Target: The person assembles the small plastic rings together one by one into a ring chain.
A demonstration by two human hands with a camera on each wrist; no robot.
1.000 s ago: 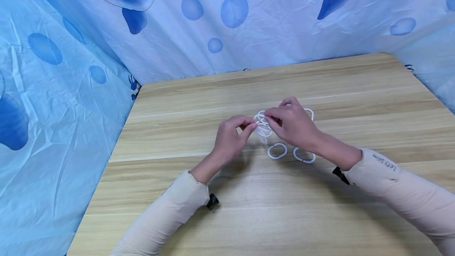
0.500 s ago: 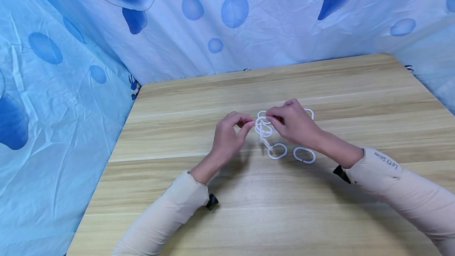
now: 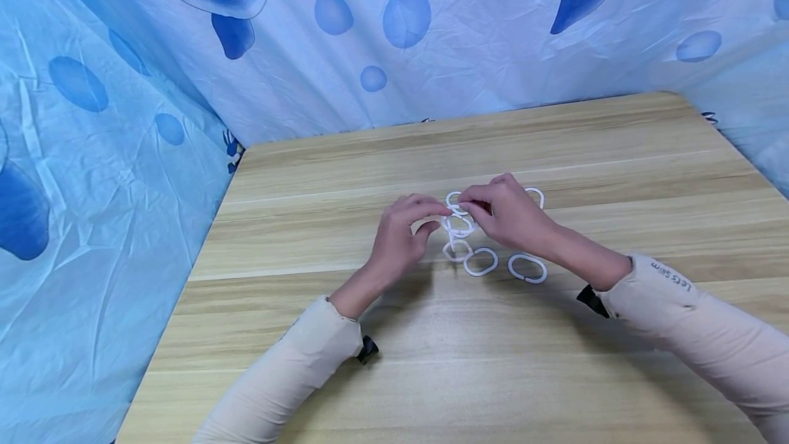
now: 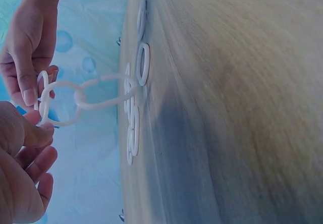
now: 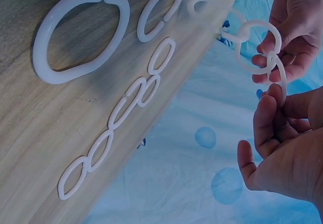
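The right grip point(image 3: 508, 212) holds up apparently three joined white rings point(image 4: 79, 99).

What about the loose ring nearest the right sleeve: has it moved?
No: in the head view, the ring sits at the same spot against the wood grain of the table.

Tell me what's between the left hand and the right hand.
Linked white rings lie between the left hand and right hand; the left wrist view shows this.
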